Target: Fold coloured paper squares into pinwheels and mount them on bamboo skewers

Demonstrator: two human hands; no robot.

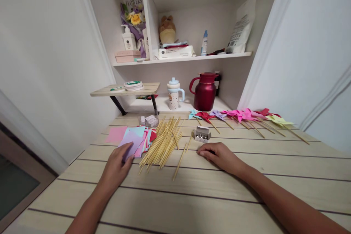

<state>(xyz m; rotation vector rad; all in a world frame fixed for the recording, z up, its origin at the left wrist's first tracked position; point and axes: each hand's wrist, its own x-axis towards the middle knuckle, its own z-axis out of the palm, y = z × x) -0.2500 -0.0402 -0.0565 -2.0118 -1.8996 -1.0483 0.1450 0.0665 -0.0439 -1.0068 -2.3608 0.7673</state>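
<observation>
My left hand is at the paper pile, its fingers and thumb closed on the near edge of a purple paper square. Beneath and beside that square lie a pink sheet and several coloured papers. A heap of thin wooden sticks lies right of the papers, with a few loose sticks apart from it. My right hand rests on the table with its fingers curled together, and nothing shows in them. Just beyond it stands a small open box holding shiny metal pieces.
Several finished paper pinwheels on sticks lie along the back right of the table. A clear container sits behind the papers. Farther back are a raised small shelf, a cup and a red jug.
</observation>
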